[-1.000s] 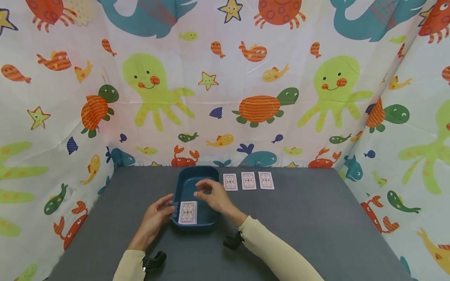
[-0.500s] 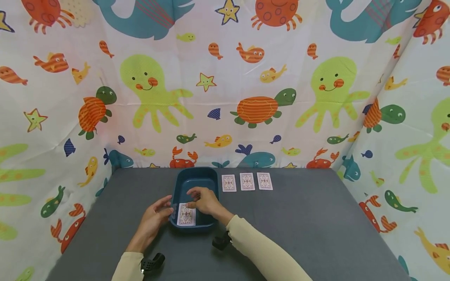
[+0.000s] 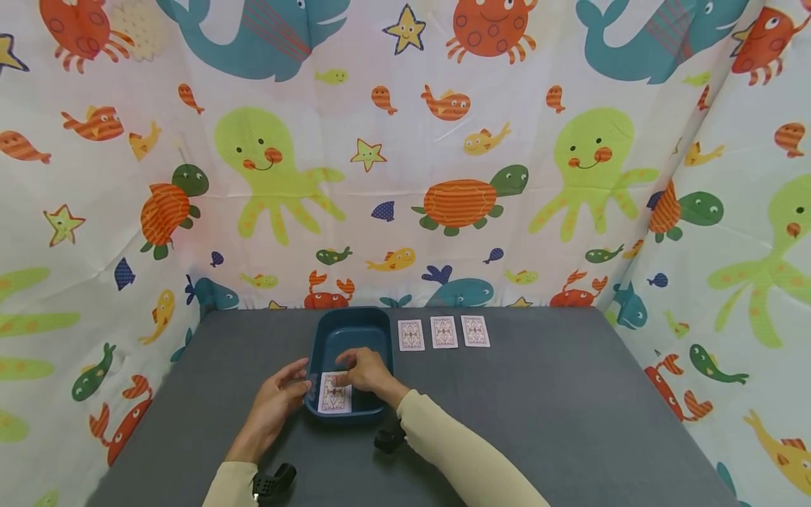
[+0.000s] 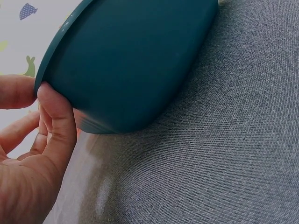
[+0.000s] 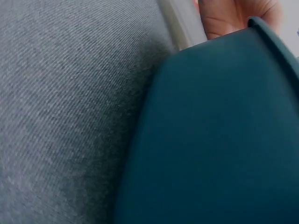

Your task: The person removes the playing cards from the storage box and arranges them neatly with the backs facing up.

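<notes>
A dark teal plastic tray (image 3: 388, 338) stands on the grey table, with a patterned playing card (image 3: 334, 401) lying back up in its near left part. My left hand (image 3: 279, 398) pinches the tray's left rim; in the left wrist view the thumb (image 4: 56, 100) presses the outer wall and a finger lies across the rim. My right hand (image 3: 366, 372) reaches in over the tray's right side. Its thumb lies over the card's upper right part, and the index finger is bent above with a gap between them. In the right wrist view the tray wall hides its fingers.
Three more patterned cards, a left one (image 3: 411, 335), a middle one (image 3: 443, 332) and a right one (image 3: 475, 331), lie back up in a row right of the tray. A sea-animal print curtain (image 3: 380, 232) encloses the back and sides of the grey table (image 3: 538, 408).
My right hand has moved left and nearer, from the tray's middle to over the card. My left hand keeps its grip on the rim. The head view has tilted slightly.
</notes>
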The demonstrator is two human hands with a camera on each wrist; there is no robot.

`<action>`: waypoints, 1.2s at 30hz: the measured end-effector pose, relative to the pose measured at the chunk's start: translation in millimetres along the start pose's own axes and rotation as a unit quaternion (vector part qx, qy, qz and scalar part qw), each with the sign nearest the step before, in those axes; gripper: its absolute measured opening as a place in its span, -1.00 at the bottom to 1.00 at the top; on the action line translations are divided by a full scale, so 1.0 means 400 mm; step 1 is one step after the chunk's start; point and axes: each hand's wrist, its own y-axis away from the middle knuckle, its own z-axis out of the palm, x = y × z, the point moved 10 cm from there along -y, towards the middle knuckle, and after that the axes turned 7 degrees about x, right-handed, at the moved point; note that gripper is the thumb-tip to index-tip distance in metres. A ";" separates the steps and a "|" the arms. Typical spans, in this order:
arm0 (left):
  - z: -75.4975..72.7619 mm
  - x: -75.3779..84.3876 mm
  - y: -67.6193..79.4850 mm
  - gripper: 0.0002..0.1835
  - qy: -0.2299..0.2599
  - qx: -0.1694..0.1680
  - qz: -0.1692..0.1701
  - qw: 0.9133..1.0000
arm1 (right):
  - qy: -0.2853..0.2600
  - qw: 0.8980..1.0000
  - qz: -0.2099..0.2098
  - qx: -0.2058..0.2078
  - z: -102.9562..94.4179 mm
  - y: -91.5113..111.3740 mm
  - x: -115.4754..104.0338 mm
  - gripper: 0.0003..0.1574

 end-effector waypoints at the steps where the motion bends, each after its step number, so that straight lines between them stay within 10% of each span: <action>1: 0.000 -0.001 0.000 -0.43 0.000 0.001 -0.001 1.000 | 0.002 1.000 0.002 0.000 0.001 0.000 0.002 -0.55; 36: -0.007 -0.008 -0.005 -0.44 0.006 0.016 0.001 1.000 | 0.136 0.989 -0.048 0.023 0.030 -0.019 0.005 -0.47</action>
